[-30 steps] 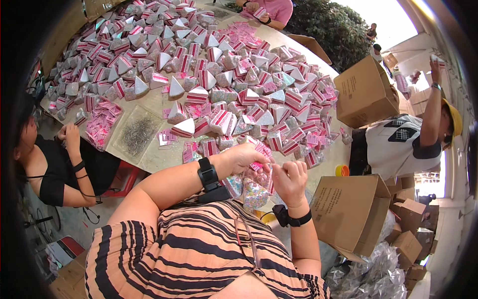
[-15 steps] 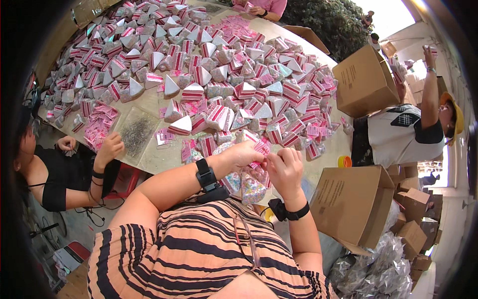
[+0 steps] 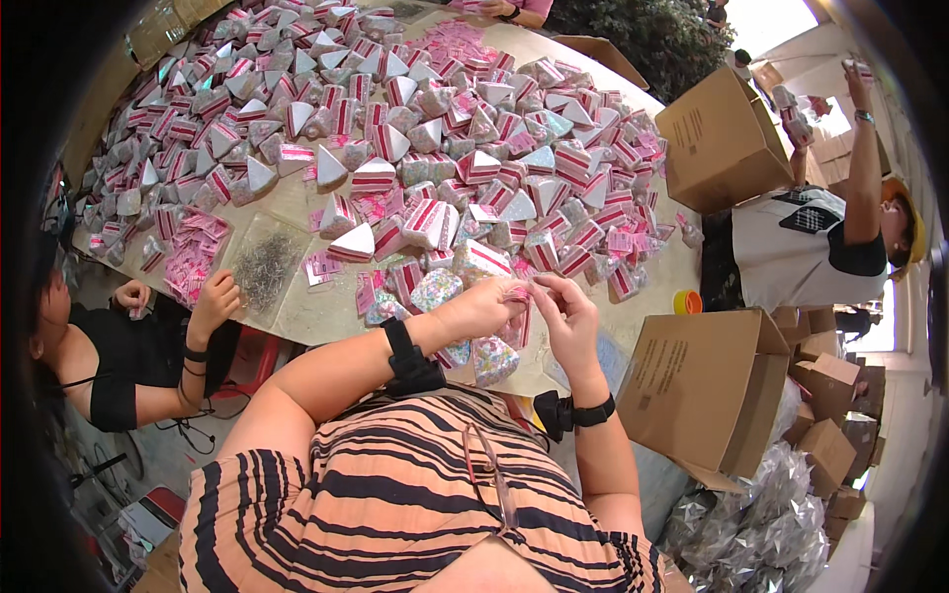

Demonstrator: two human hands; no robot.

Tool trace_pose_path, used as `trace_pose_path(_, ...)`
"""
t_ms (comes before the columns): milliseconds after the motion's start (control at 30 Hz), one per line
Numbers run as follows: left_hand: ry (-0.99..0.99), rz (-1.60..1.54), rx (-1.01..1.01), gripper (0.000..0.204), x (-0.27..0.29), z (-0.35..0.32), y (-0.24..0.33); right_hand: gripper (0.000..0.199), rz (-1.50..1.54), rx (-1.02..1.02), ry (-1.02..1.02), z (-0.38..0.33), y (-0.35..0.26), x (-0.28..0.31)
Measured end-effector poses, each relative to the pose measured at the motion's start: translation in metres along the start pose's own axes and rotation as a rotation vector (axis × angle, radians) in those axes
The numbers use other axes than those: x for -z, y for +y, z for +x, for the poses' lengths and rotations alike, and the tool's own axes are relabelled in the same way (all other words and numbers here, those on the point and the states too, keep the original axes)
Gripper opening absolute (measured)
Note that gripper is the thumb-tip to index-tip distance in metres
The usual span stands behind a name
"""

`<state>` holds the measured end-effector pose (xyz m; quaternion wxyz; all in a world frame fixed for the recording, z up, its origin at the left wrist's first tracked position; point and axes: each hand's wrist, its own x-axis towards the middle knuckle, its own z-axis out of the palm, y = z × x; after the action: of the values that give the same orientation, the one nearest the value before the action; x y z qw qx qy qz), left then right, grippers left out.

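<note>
My left hand (image 3: pixel 479 308) and my right hand (image 3: pixel 568 314) meet at the table's near edge. Both pinch a small clear bag with a pink and white striped top (image 3: pixel 518 294) between their fingertips. Below my hands lie two clear bags of coloured sweets (image 3: pixel 491 358). Each wrist wears a black band. A big heap of finished pyramid-shaped packets with pink stripes (image 3: pixel 415 148) covers the tan table (image 3: pixel 316 314) beyond my hands.
A person in black sits at the left with a hand (image 3: pixel 215 296) by a clear bag of metal staples (image 3: pixel 264 265). Open cardboard boxes (image 3: pixel 707 385) stand at my right. Another person in white (image 3: pixel 801 247) lifts packets beside a box (image 3: pixel 722 138). An orange cup (image 3: pixel 687 302) sits nearby.
My hands have stayed together on the small bag, shifting it slightly. The seated person's hand moved from their chest up onto the table edge.
</note>
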<state>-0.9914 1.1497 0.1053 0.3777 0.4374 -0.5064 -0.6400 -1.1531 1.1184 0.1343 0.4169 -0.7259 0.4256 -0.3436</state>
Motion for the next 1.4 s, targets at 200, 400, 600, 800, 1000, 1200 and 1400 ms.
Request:
trace_pose_path(200, 0.067, 0.038, -0.060, 0.022, -0.007, 0.002, -0.010, 0.021, -0.188, 0.124, -0.030, -0.002, -0.023, -0.001)
trace_pose_path(400, 0.151, 0.304, -0.203, 0.016, -0.014, 0.008, -0.021, 0.020, -0.601, 0.560, 0.046, -0.006, -0.017, -0.006)
trace_pose_path(600, 0.163, 0.384, -0.229, 0.015, -0.018, 0.009, -0.017, 0.016, -0.617, 0.578, 0.043, -0.010, -0.013, -0.005)
trace_pose_path(800, 0.145, 0.432, -0.215, 0.017, -0.023, 0.013, -0.025, 0.013, -0.618, 0.586, 0.004, -0.012, -0.003, -0.002)
trace_pose_path(1000, 0.137, 0.468, -0.191, 0.023, -0.030, 0.018, -0.036, 0.011, -0.443, 0.440, -0.015, -0.011, 0.009, 0.001)
trace_pose_path(1200, 0.209, 0.411, -0.064, 0.032, -0.038, 0.022, -0.047, 0.002, -0.023, 0.046, 0.087, -0.012, 0.035, 0.009)
trace_pose_path(1400, 0.205, 0.272, -0.096, 0.045, -0.035, 0.010, -0.049, 0.005, 0.004, -0.010, 0.043, -0.017, 0.046, 0.011)
